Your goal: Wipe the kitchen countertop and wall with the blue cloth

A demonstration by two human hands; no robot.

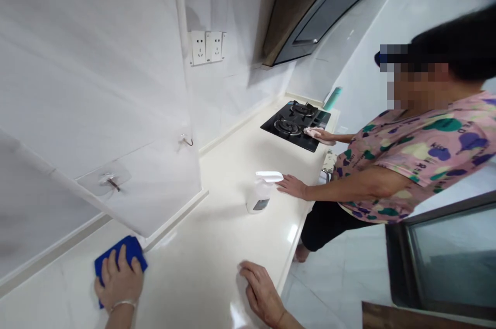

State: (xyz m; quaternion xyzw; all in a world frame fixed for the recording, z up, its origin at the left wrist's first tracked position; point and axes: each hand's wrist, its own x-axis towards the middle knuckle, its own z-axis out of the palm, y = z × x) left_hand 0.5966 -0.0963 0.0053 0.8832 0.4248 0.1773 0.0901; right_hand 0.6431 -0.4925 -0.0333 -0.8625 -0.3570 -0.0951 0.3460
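Note:
My left hand (118,281) presses a blue cloth (129,250) flat on the cream countertop (201,262), close to the white backsplash at the lower left. Its fingers are curled over the cloth. My right hand (260,292) lies flat on the counter near the front edge, fingers together and stretched, with nothing in it. A white spray bottle (262,192) stands upright in the middle of the counter, well beyond both hands.
Another person in a patterned shirt (422,156) stands at the counter's right side, one hand beside the bottle, the other holding a pink cloth (312,132) on the black gas hob (296,123). Wall hooks (110,180), sockets (207,47), a range hood (321,3) and a dark glass door (453,256) surround.

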